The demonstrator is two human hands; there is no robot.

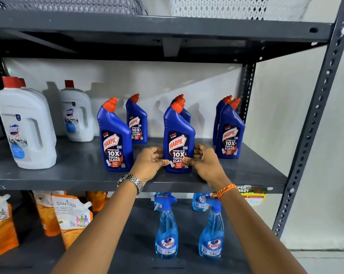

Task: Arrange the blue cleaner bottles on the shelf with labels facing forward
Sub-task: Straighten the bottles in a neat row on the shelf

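Hands, left hand [150, 162] and right hand [203, 162], are clasping upright Harpic bottle [178, 139] on grey shelf [78, 171], label facing forward.

Open shelf [78, 165] between white jugs [28, 127] and left bottle [114, 139]; clear front edge; rear bottles [136, 121] block the back.

Bright, sharp; soft shadows, bowed edges

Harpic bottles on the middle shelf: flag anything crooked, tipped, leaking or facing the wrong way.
Nothing stands out. The front Harpic bottles, including the middle bottle held between the left hand and right hand, stand upright with labels forward. No spill shows on the shelf. The two rear bottles hidden behind others cannot be checked.
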